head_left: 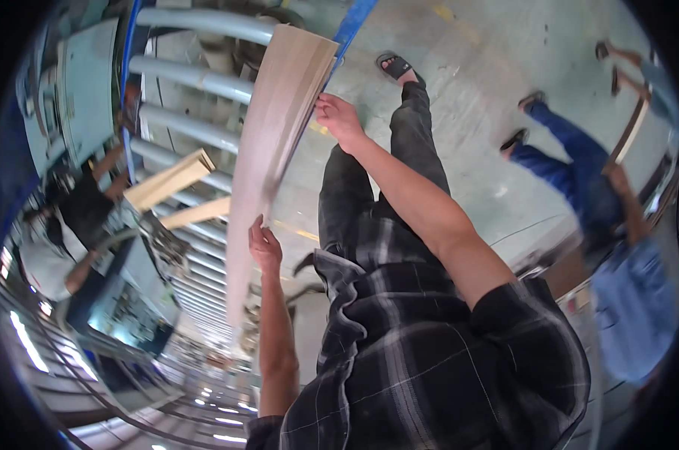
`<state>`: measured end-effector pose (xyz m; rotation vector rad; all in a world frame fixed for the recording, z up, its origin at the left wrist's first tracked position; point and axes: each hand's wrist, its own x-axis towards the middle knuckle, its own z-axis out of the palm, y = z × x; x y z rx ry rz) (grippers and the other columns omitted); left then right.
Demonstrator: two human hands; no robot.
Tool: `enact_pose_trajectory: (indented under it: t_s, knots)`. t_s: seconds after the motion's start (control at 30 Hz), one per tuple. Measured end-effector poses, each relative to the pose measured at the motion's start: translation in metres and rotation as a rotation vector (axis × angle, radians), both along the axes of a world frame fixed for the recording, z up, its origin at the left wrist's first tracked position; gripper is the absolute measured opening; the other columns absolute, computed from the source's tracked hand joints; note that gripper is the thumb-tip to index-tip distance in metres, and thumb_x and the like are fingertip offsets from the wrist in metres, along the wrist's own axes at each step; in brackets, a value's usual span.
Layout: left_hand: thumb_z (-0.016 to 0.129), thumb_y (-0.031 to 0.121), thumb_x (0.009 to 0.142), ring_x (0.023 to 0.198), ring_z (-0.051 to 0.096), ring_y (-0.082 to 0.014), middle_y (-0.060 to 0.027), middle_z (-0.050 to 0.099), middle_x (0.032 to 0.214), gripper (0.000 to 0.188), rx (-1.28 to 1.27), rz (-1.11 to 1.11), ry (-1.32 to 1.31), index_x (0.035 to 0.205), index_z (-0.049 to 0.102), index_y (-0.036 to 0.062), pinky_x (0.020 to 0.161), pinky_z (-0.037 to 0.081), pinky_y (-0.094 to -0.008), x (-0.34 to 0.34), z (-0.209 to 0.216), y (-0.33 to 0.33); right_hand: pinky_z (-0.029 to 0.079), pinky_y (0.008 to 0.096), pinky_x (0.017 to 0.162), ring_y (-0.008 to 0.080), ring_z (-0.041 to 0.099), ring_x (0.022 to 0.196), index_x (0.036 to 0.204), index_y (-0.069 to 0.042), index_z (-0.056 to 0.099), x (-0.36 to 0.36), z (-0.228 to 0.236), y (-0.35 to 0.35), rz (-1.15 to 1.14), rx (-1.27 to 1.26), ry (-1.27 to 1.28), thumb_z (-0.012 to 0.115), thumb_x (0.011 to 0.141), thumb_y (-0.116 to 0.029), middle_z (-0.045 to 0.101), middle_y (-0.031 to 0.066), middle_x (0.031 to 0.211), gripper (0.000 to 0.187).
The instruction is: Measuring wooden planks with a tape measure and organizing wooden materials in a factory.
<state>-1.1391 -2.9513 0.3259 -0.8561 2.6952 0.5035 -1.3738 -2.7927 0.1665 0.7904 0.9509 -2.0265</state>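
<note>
A worker in a black-and-white plaid shirt, two bare hands raised, stands beside one stack of long wooden boards on a roller conveyor. On a clock face laid over the scene, the stack stretches from 11 o'clock around to 8, across several grey rollers; its layers, more than two, are too blurred to count.

The right hand, at 12 o'clock, has its fingertips at the stack's near edge; whether that grip is closed on the boards cannot be told. The left hand, near 9 o'clock, has a loose, unclosed grip, its fingers half curled at the same edge, contact unclear.

Two shorter pale wood pieces lie on the rollers toward 9 o'clock. One black sandal shows on the worker's foot at 12. Toward 3 o'clock stands one person in blue trousers; at 2, two feet of another appear.
</note>
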Motion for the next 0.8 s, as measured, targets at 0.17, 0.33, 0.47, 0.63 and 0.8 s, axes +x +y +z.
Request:
enact_pose_trajectory:
  t_s: [0.17, 0.33, 0.47, 0.63, 0.8]
  knots:
    - [0.05, 0.008, 0.078, 0.094, 0.048, -0.0329, -0.0181, 0.049, 0.105, 0.034, 0.024, -0.384, 0.112, 0.112, 0.045, 0.0044, 0.08, 0.04, -0.039, -0.118, -0.027, -0.056, 0.045, 0.0232, 0.065, 0.0136, 0.048, 0.094, 0.121, 0.001, 0.039, 0.036, -0.004, -0.012, -0.039, 0.141, 0.288, 0.043, 0.079, 0.004, 0.051, 0.0069, 0.109, 0.043]
    - [0.052, 0.016, 0.078, 0.112, 0.034, -0.038, -0.0232, 0.032, 0.123, 0.045, 0.07, -0.592, 0.292, 0.119, 0.039, 0.0039, 0.092, 0.029, -0.0423, -0.225, -0.068, -0.016, 0.046, 0.0225, 0.057, 0.0109, 0.047, 0.094, 0.123, -0.006, 0.039, 0.061, -0.002, -0.022, -0.185, 0.186, 0.176, 0.043, 0.083, 0.001, 0.052, 0.0053, 0.107, 0.041]
    - [0.041, 0.028, 0.083, 0.12, 0.02, -0.0419, -0.0293, 0.019, 0.13, 0.051, -0.152, -0.734, 0.262, 0.124, 0.031, 0.0, 0.099, 0.017, -0.0459, -0.246, -0.096, 0.025, 0.049, 0.0254, 0.053, 0.0143, 0.05, 0.079, 0.121, -0.01, 0.041, 0.068, -0.006, -0.031, -0.14, 0.366, 0.322, 0.045, 0.077, 0.004, 0.049, 0.0085, 0.102, 0.046]
    - [0.036, 0.032, 0.083, 0.123, 0.015, -0.0417, -0.028, 0.015, 0.132, 0.054, -0.218, -0.712, 0.295, 0.127, 0.027, 0.0022, 0.099, 0.013, -0.0476, -0.242, -0.112, 0.035, 0.046, 0.0304, 0.058, 0.0169, 0.05, 0.075, 0.12, -0.014, 0.045, 0.069, -0.026, -0.014, -0.079, 0.48, 0.618, 0.051, 0.07, 0.003, 0.048, 0.0101, 0.088, 0.053]
    - [0.036, 0.032, 0.082, 0.123, 0.013, -0.0416, -0.027, 0.013, 0.134, 0.055, -0.212, -0.701, 0.313, 0.129, 0.026, 0.0038, 0.099, 0.013, -0.0477, -0.238, -0.115, 0.033, 0.041, 0.0203, 0.053, 0.0084, 0.043, 0.06, 0.123, -0.015, 0.042, 0.053, -0.037, -0.013, -0.131, 0.208, 0.461, 0.041, 0.081, 0.002, 0.044, 0.002, 0.073, 0.045]
